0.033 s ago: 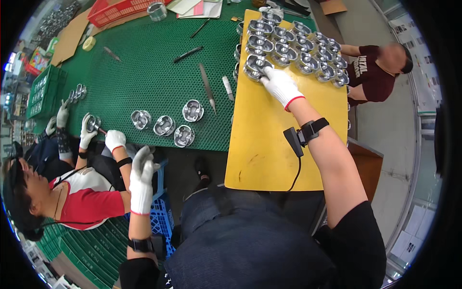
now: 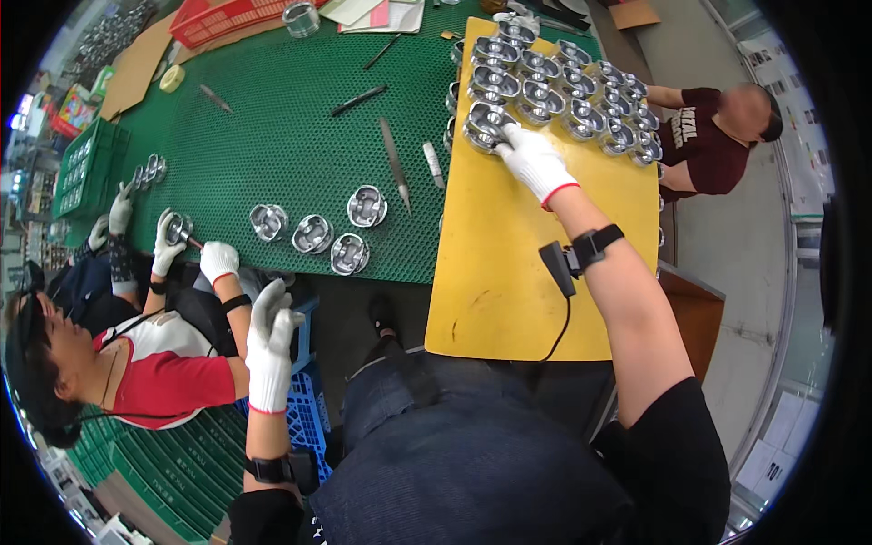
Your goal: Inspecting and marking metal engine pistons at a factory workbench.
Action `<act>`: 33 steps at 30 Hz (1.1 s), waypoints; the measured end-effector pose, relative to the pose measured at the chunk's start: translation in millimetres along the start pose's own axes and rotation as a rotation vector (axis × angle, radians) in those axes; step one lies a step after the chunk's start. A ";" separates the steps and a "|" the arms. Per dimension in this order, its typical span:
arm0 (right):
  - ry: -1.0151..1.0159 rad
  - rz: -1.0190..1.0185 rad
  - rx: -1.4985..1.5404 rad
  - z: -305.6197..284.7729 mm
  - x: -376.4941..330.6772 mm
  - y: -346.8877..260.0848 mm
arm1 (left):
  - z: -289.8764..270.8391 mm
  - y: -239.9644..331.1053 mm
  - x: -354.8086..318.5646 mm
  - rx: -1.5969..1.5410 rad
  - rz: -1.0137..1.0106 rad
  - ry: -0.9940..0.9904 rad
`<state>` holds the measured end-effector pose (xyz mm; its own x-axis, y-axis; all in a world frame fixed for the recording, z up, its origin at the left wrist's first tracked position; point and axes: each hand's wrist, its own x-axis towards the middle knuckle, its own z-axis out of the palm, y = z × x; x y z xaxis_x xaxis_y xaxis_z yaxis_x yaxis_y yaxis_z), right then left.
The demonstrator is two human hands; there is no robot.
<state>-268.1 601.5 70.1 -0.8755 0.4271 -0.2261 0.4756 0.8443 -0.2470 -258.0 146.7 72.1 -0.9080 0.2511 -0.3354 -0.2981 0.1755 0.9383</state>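
Note:
My right hand [image 2: 538, 163], in a white glove with a red cuff, reaches over the yellow board [image 2: 518, 272]. Its fingers are closed on a silver engine piston [image 2: 486, 123] at the near left corner of a group of pistons. Several more pistons [image 2: 579, 84] stand in rows beyond and to the right of it. My left hand [image 2: 271, 350], gloved too, is raised in front of the green table's edge, holding nothing. Its fingers point up, with the thumb apart. Four-sided spacing aside, loose pistons [image 2: 366, 207] stand on the green mat [image 2: 300, 136] left of the board.
A pointed tool [image 2: 394, 163], a white tube [image 2: 433, 165] and a black pen [image 2: 359, 100] lie on the mat. A co-worker [image 2: 182, 363] at my left holds a piston [image 2: 179, 229]. Another person [image 2: 718, 132] stands beyond the board. A red crate [image 2: 232, 23] sits at the back.

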 end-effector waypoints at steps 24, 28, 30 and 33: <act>0.295 -0.817 -0.293 -137.1 -238.9 -55.1 | 137.8 138.8 -53.9 0.130 0.641 -0.785; 0.313 -0.844 -0.303 -138.1 -241.6 -62.4 | 135.6 137.9 -55.2 0.042 0.681 -0.823; 0.321 -0.801 -0.330 -137.5 -252.3 -70.7 | 131.4 142.3 -63.2 0.012 0.575 -0.791; 0.178 -0.729 -0.248 -144.9 -259.8 -76.6 | 127.1 141.6 -67.7 0.117 0.758 -0.695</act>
<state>-89.5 472.8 284.3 -0.9695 -0.2343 0.0717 -0.2383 0.9697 -0.0532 -201.3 275.5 216.9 -0.4639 0.8220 0.3303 0.3453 -0.1756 0.9219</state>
